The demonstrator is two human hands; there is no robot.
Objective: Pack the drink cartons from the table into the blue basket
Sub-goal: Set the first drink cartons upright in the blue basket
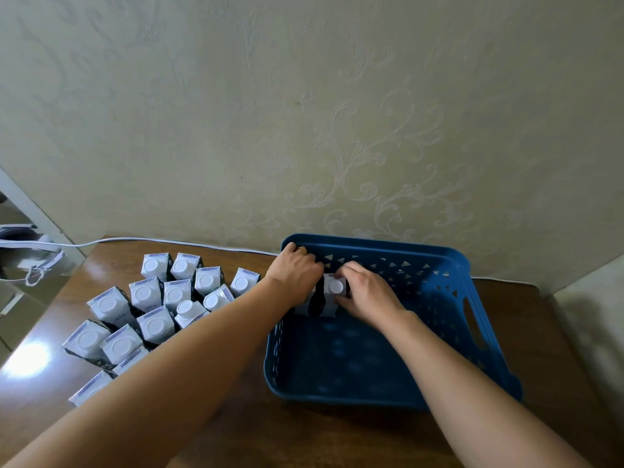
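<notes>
- The blue basket (pixel 439 265) sits on the wooden table (pixel 236 434) in the lower right of the frame, its far wall close to the patterned wall (pixel 304 113).
- Two drink cartons stand upright inside the basket at its far left corner, side by side and touching.
- The right-hand carton (pixel 332 293) shows a white round cap on top. The right hand (pixel 368 292) grips this carton, fingers curled over its top and right side.
- The left-hand carton (pixel 305 304) is mostly hidden. The left hand (pixel 293 271) covers its top with fingers curled down around it; a ring shows on one finger. The exact contact points under the palm cannot be told.
- Both forearms run from the lower edge of the frame up to the basket's far left corner.
- The rest of the basket floor is bare blue plastic; a handle slot shows in the right wall.
- The remaining cartons (pixel 152 298) stand on the table in the centre left of the frame, in a tight cluster left of the basket, white caps up. One near the cluster's right side leans.
- A white cable (pixel 169 240) runs along the table's far edge, from the left of the frame toward the basket.
</notes>
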